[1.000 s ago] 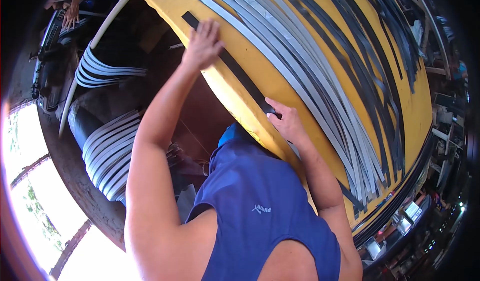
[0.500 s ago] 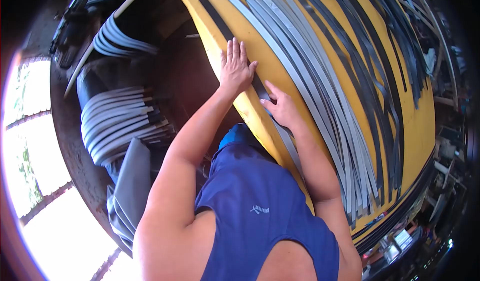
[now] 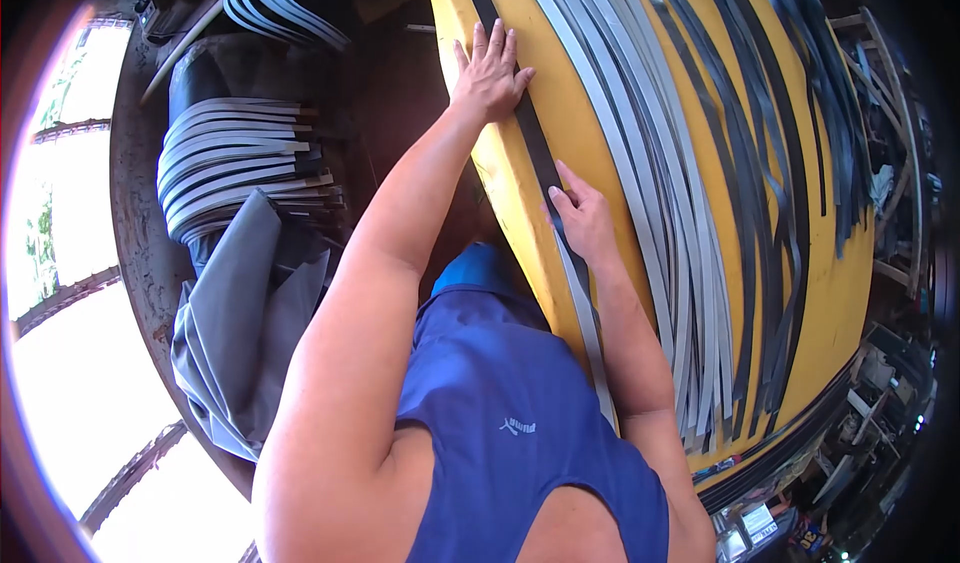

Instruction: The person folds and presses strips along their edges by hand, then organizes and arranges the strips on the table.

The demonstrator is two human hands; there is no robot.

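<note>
My left hand (image 3: 492,73) lies flat with fingers spread on a black strip (image 3: 538,148) along the left edge of a yellow surface (image 3: 590,178). Lower down, my right hand (image 3: 583,218) rests beside the same strip, its thumb and index finger apart; its other fingers are partly hidden. Below this hand the black strip meets a light grey strip (image 3: 588,338), which runs down near the edge. Just right of both hands lies a long bundle of grey strips (image 3: 640,163).
Dark strips (image 3: 745,113) hang over the yellow surface farther right. On the left are bent grey strips (image 3: 225,168), a second bent bundle (image 3: 275,3) on a pole, and folded grey sheeting (image 3: 235,313). Cluttered shelving (image 3: 880,393) stands at the right.
The view has turned, so the table appears more upright. My left hand has slid down the black strip towards my right hand, then flattened on it. My right hand stays by the strip.
</note>
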